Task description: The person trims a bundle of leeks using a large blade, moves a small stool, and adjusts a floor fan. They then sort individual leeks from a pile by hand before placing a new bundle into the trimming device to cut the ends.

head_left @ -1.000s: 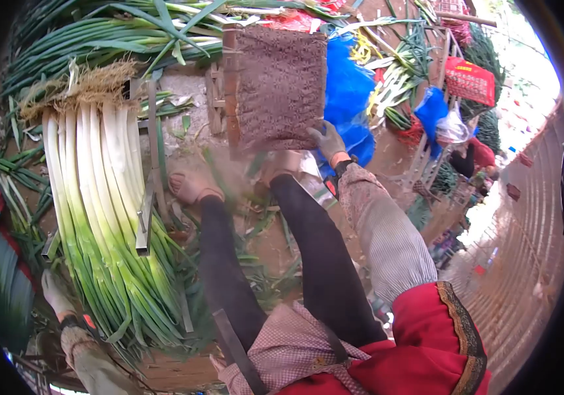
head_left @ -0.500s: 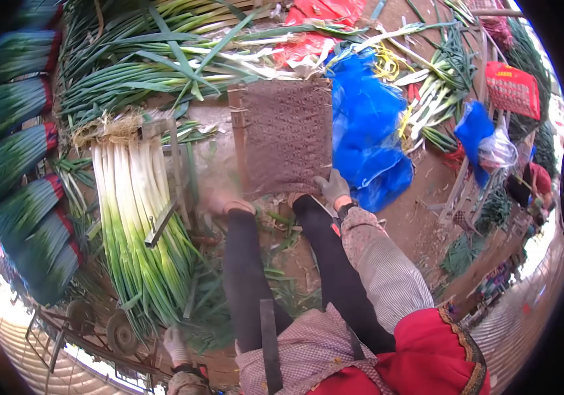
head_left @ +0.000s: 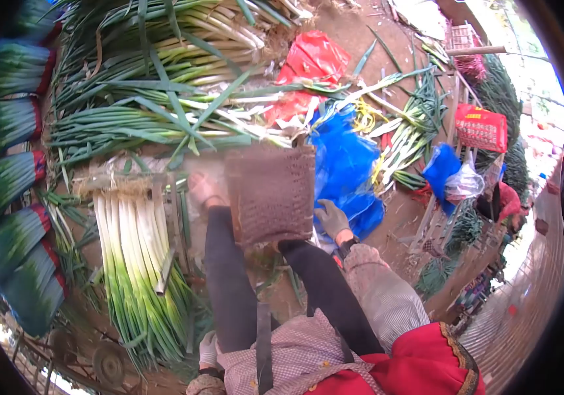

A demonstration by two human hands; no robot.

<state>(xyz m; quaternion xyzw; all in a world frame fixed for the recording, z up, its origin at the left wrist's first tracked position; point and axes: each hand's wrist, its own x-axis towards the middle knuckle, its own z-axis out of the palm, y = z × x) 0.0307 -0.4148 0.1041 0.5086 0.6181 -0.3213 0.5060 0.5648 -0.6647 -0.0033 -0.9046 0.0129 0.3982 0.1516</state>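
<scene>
My right hand, in a grey glove, is beside the right edge of a brown, patterned flat seat or board. Its fingers are apart and hold nothing; a blue plastic sheet lies just beyond them. Low in the view, my left hand, in a pale glove, hangs beside my left thigh. Its fingers look loosely stretched, with nothing visible in them. To the left, a thick bundle of long green onions rests in a metal frame, roots at the far end and leaves toward me.
Loose green onions lie heaped at the far side. Tied bundles are stacked at the left. Red plastic lies on the ground. At the right stand a wooden rack and a red printed bag. A cart wheel shows lower left.
The view has tilted up, so everything sits lower. My right hand has come away from the seat's near right corner. My left hand has moved right, closer to my thigh.
</scene>
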